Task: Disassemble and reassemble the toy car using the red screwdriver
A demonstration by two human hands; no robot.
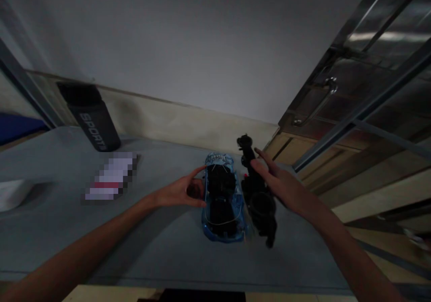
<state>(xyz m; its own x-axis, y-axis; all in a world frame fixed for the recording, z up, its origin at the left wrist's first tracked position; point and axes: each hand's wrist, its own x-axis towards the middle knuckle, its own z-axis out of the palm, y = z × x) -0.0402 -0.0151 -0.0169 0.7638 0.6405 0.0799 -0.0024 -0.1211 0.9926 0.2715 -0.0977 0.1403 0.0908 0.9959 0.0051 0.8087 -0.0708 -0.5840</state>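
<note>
A blue toy car body shell lies on the grey table with its dark, hollow inside facing me. My left hand grips it by the left edge, thumb and fingers curved round the side. Just to the right, my right hand holds a black toy car chassis tilted up on its side, its wheels showing. Shell and chassis are side by side, very close together; I cannot tell whether they touch. The fingertips under the chassis are hidden.
A black bottle marked SPORTS stands at the back left of the table. A blurred-out flat item lies before it, and a white object sits at the left edge. Behind are a wall and, rightward, a metal door handle.
</note>
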